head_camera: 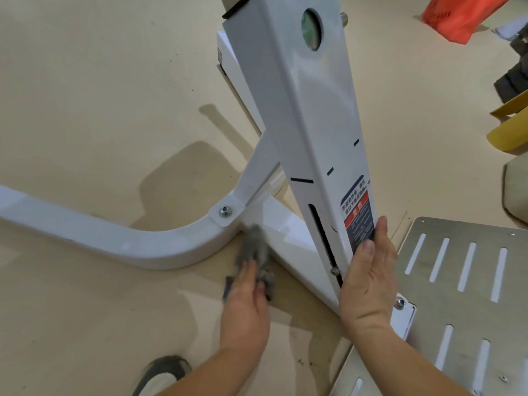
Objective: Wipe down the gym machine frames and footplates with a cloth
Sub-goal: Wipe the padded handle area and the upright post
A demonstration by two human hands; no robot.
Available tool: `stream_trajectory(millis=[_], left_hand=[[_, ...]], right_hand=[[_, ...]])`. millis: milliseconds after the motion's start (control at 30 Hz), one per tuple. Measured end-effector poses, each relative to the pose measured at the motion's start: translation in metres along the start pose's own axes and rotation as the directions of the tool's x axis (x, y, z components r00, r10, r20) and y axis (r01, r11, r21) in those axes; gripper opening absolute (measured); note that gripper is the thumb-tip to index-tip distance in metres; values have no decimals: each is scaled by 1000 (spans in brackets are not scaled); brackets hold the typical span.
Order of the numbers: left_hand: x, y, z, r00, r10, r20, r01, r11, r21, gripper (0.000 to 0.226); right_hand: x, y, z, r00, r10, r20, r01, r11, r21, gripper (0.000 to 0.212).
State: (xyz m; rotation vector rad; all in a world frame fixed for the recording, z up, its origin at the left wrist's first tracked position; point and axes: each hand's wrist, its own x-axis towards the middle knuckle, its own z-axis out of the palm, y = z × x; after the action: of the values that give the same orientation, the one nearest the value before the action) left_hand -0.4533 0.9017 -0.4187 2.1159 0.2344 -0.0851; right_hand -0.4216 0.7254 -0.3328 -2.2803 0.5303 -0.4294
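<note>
Head view: curved white frame tube (pixel 114 241) at lower left; lower centre, left hand (pixel 245 304) grips the grey cloth (pixel 254 250) against its joint; right hand (pixel 368 275) lies flat, fingers straight, on the upright column (pixel 308 124); slotted footplate (pixel 463 281) lower right.

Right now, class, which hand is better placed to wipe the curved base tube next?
Left hand: it holds the grey cloth right beside the curved base tube. The right hand has no cloth and lies flat against the upright column.

White frame (pixel 300 115), grey cloth (pixel 254 250), silver slotted footplate (pixel 457 310), beige floor (pixel 85 95), orange bag (pixel 460 15).
</note>
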Motion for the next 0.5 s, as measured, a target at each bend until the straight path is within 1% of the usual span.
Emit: stream_trajectory(millis=[33,67,133,167,200,233,267,300,333,367,400,433,500], left_hand=[[10,11,-3,985,-166,-50,162,984,-74,51],[20,27,-5,961,-274,-39,265,952,-150,55],[45,54,3,934,-356,-3,342,898,-277,64],[56,67,10,929,-370,11,354,880,-317,64],[64,77,16,913,-406,43,389,834,-391,63],[68,76,20,890,-451,59,422,770,-479,60],[64,80,22,840,-536,87,473,645,-600,58],[57,82,22,804,-590,70,485,584,-651,55],[51,80,29,770,-631,92,525,546,-653,52],[42,69,36,795,-588,148,521,539,-662,51],[33,67,33,819,-534,207,516,531,-672,54],[27,60,31,865,-453,214,483,641,-596,60],[34,54,25,890,-433,141,430,697,-575,68]], right_hand=[[0,0,0,1000,-5,-3,5,1000,2,73],[0,-1,0,1000,-8,-4,8,1000,3,74],[0,-2,1,1000,-8,1,8,1000,-1,75],[0,-1,1,1000,-7,5,7,1000,-5,75],[0,-1,0,1000,-7,9,7,1000,-9,75],[0,-1,0,1000,-10,11,10,1000,-11,75],[0,-1,-1,1000,-14,12,14,1000,-10,75],[0,-1,-1,1000,-15,12,16,1000,-9,75],[0,-1,-1,1000,-15,10,15,1000,-8,75],[0,-1,-1,1000,-19,5,19,1000,-7,75],[0,-1,-1,1000,-23,-3,23,1000,-7,74],[0,0,0,1000,-25,-12,25,1000,-9,74],[0,1,1,999,-26,-25,26,1000,-12,74]])
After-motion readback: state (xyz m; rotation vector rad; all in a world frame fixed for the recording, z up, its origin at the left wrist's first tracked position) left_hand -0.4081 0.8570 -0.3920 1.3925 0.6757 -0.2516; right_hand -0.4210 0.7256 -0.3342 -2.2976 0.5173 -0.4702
